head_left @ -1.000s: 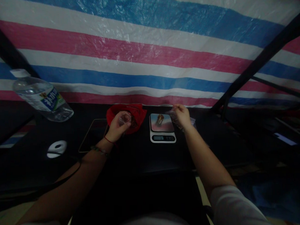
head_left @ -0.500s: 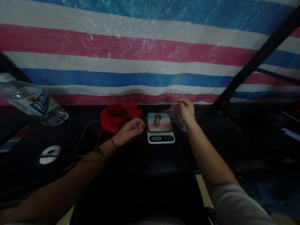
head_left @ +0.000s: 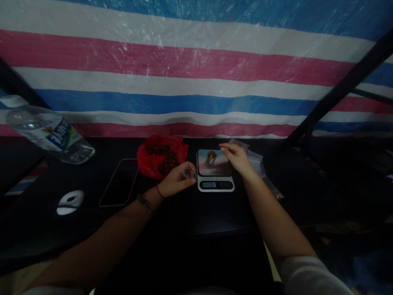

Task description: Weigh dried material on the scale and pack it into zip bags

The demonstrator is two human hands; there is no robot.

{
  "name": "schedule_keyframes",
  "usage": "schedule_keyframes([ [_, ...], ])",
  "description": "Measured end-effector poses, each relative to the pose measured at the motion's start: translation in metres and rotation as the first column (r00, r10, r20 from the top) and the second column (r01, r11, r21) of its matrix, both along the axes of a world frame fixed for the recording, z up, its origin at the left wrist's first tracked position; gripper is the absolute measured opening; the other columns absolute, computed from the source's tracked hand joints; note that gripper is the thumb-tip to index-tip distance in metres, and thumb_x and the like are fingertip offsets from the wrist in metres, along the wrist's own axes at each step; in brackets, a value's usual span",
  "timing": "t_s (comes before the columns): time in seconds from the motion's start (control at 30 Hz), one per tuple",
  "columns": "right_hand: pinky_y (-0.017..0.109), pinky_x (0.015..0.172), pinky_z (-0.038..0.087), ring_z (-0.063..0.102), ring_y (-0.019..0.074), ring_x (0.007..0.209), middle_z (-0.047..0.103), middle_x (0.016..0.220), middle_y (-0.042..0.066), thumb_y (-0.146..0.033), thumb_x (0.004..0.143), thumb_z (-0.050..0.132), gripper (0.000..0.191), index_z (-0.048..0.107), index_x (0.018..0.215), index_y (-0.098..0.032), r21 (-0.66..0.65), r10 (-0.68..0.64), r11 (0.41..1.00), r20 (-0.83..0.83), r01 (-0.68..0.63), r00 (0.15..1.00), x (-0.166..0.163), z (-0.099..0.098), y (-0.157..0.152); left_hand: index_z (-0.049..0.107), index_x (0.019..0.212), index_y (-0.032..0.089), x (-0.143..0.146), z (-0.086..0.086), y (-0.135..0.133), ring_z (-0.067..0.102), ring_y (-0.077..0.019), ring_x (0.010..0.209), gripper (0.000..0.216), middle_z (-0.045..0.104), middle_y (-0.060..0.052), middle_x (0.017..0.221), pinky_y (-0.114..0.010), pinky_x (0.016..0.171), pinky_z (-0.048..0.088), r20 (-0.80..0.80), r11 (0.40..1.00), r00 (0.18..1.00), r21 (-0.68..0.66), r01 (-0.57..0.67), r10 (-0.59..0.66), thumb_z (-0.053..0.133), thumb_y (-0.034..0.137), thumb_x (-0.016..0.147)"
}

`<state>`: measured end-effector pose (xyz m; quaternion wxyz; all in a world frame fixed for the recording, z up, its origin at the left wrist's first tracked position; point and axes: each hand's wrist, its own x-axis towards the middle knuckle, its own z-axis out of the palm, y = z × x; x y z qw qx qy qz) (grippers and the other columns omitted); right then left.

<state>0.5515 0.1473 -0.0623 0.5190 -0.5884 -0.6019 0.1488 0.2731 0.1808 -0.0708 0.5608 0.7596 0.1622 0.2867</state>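
A white kitchen scale (head_left: 215,184) with a lit display lies in front of me. On its plate stands a small shiny cup (head_left: 211,159) with brown matter at its top. My left hand (head_left: 180,178), just left of the scale, is closed around a small clear plastic cup (head_left: 188,173). Over the right edge of the plate, my right hand (head_left: 237,158) has its thumb and fingertips together; anything between them is too small to make out. A red plastic bag (head_left: 145,160) holding dark brown loose matter sits behind my left hand.
Clear zip bags (head_left: 256,162) lie right of the scale. On the black table (head_left: 199,218) to the left are a dark phone (head_left: 120,182), a white ring-shaped object (head_left: 70,202) and a large plastic bottle (head_left: 54,135). A striped tarp (head_left: 180,57) hangs behind.
My right hand has moved left from the clear bags to the edge of the scale plate. The left hand still holds the clear cup. The whole view has shifted slightly.
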Motion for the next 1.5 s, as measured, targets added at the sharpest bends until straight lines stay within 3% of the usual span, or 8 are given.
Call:
schedule_keyframes([
  [0.13,0.036,0.083,0.049,0.065,0.0209,0.090,0.073,0.098,0.007,-0.040,0.083,0.062,0.028,0.073,0.101,-0.021,-0.047,0.091,0.995,0.164,-0.085,0.982,-0.014,0.002,-0.001,0.055,0.095,0.017,-0.007,0.012,-0.014,0.053,-0.0121,0.068,0.037,0.057,0.000,0.080,-0.024,0.062,0.042,-0.126,0.961,0.987,0.243,0.130,-0.101,0.071,0.043,0.074],
  [0.27,0.034,0.079,0.049,0.064,0.0203,0.088,0.072,0.096,0.008,-0.037,0.083,0.064,0.026,0.073,0.100,-0.020,-0.042,0.094,0.995,0.227,-0.086,0.969,-0.016,-0.001,-0.001,0.057,0.094,0.018,-0.007,0.018,-0.018,0.055,-0.0126,0.068,0.035,0.060,0.000,0.079,-0.024,0.062,0.044,-0.207,0.924,0.971,0.334,0.186,-0.121,0.072,0.042,0.073],
  [0.6,0.035,0.080,0.050,0.066,0.0202,0.087,0.073,0.092,0.006,-0.034,0.082,0.062,0.020,0.073,0.093,-0.021,-0.020,0.042,0.999,0.157,-0.039,0.987,-0.016,-0.011,0.004,0.059,0.093,0.017,-0.013,0.018,-0.007,0.057,-0.0124,0.067,0.029,0.062,-0.001,0.078,-0.023,0.059,0.044,-0.222,0.944,0.971,0.292,0.154,-0.090,0.070,0.039,0.076],
  [1.03,0.036,0.080,0.050,0.065,0.0211,0.085,0.073,0.086,0.006,-0.030,0.082,0.064,0.014,0.075,0.086,-0.022,0.076,0.009,0.997,0.242,-0.028,0.970,-0.020,-0.005,0.001,0.060,0.093,0.017,-0.013,0.014,-0.004,0.058,-0.0123,0.069,0.029,0.063,-0.001,0.080,-0.023,0.061,0.045,-0.232,0.940,0.968,0.299,0.165,-0.097,0.070,0.039,0.077],
  [1.2,0.036,0.079,0.050,0.065,0.0210,0.084,0.073,0.086,0.006,-0.031,0.080,0.065,0.014,0.075,0.085,-0.023,0.090,-0.016,0.996,0.183,0.000,0.983,-0.018,-0.004,0.001,0.060,0.094,0.018,-0.012,0.014,-0.004,0.058,-0.0121,0.068,0.029,0.062,0.000,0.079,-0.022,0.060,0.045,-0.240,0.945,0.966,0.282,0.167,-0.099,0.069,0.039,0.077],
  [1.3,0.036,0.076,0.051,0.065,0.0208,0.081,0.072,0.083,0.005,-0.032,0.080,0.065,0.013,0.074,0.083,-0.022,0.126,-0.063,0.991,0.126,0.047,0.990,-0.020,0.006,-0.001,0.060,0.094,0.018,-0.012,0.013,-0.004,0.058,-0.0121,0.068,0.028,0.062,0.000,0.079,-0.022,0.060,0.045,-0.228,0.941,0.968,0.294,0.168,-0.102,0.070,0.038,0.077],
  [1.4,0.035,0.072,0.051,0.064,0.0201,0.077,0.072,0.082,0.004,-0.033,0.080,0.065,0.013,0.074,0.083,-0.023,0.169,-0.099,0.982,0.116,0.078,0.988,-0.035,0.028,-0.004,0.060,0.093,0.017,-0.012,0.010,-0.004,0.058,-0.0123,0.069,0.027,0.063,-0.001,0.079,-0.022,0.062,0.045,-0.211,0.932,0.968,0.305,0.197,-0.136,0.070,0.037,0.077],
  [1.5,0.033,0.069,0.051,0.063,0.0186,0.074,0.071,0.083,0.004,-0.032,0.080,0.067,0.012,0.075,0.086,-0.025,0.186,-0.010,0.982,0.220,-0.032,0.975,-0.066,0.053,0.001,0.059,0.093,0.017,-0.012,0.007,-0.003,0.057,-0.0122,0.067,0.029,0.062,-0.001,0.079,-0.022,0.061,0.044,-0.226,0.928,0.963,0.306,0.211,-0.144,0.070,0.038,0.077],
])
